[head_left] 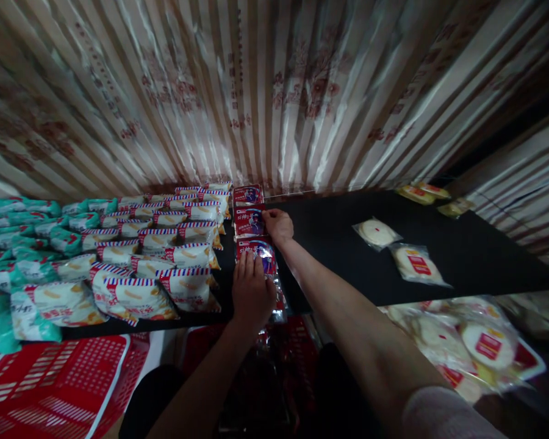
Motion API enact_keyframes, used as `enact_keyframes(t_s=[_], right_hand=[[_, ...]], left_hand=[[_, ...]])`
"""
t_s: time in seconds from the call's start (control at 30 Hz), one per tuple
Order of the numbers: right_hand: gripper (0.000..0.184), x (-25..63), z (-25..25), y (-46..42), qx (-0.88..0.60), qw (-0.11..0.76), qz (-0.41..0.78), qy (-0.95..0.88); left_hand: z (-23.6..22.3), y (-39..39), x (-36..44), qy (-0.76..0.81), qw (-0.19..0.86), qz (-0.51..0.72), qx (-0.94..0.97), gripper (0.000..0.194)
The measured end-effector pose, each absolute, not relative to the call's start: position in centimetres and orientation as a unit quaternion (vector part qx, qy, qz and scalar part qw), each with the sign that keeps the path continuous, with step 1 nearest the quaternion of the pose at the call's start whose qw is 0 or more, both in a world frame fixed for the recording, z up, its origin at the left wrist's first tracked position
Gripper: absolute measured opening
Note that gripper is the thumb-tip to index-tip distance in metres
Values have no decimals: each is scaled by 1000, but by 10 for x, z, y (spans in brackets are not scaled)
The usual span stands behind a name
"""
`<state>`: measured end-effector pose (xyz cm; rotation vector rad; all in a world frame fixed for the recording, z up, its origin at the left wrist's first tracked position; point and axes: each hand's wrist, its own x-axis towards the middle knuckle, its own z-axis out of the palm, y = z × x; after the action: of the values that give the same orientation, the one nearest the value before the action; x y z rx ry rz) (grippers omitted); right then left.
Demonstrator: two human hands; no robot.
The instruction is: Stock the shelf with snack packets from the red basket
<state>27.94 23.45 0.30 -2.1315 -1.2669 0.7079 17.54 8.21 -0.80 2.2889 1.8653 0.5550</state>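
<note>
A column of dark red and purple snack packets (pixel 249 222) lies on the black table. My left hand (pixel 252 289) rests on the nearer packet (pixel 255 247), its fingers stretched out flat. With bent fingers, my right hand (pixel 281 227) pinches the right edge of the middle packet. Beyond it lies another dark red packet (pixel 248 194). Just left of the column stand rows of white snack bags (pixel 190 286) with blue-and-red striped tops. A lower packet under my left palm is partly hidden.
Teal bags (pixel 64 241) fill the table's left end. Clear bags of round flat white food (pixel 416 264) lie on the black tabletop (pixel 324 244) at right; more fill a tray (pixel 533 360). Red baskets (pixel 68 378) stand below. A striped printed curtain (pixel 256 91) hangs behind.
</note>
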Motion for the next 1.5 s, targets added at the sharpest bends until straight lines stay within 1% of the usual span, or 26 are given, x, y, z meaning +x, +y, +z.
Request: enact_keyframes(t_s=[0.1,0.2,0.3,0.37,0.43,0.5,0.57,0.67,0.8,0.9,1.0,1.27,1.5], right_hand=[[34,280,-1,237,-794,278,252,-479],[34,278,-4,237,-795,278,232,-486],[40,274,-1,232,-784,304,147,-521],[44,269,4,225,-738,321,70,-589],[45,264,10,219,-671,315,14,-670],[45,258,14,216,-627,295,-12,-721],[42,254,15,215,-610,263,0,-747],[41,248,11,215,-592,197,59,-780],[51,243,4,215,-597,142,87,-785],[54,240,0,215,-606,119,94,-781],[54,238,-5,217,-603,111,88,-785],[41,237,-11,217,-603,116,53,-787],[42,237,-12,215,-607,118,46,-784]], left_hand=[[-8,84,175,626,72,190,753,55],[-9,85,175,621,66,199,756,53],[-11,85,175,621,66,194,757,50],[-12,84,175,622,65,188,758,49],[-13,84,174,619,60,182,762,49],[-13,83,174,618,53,173,765,50],[-12,82,174,617,50,162,769,51],[-10,81,175,617,46,152,770,51],[-8,81,176,616,36,153,772,50],[-8,80,177,617,37,148,772,49],[-9,80,178,620,36,152,769,49],[-10,80,178,617,37,151,772,49],[-12,80,178,615,33,157,772,48]])
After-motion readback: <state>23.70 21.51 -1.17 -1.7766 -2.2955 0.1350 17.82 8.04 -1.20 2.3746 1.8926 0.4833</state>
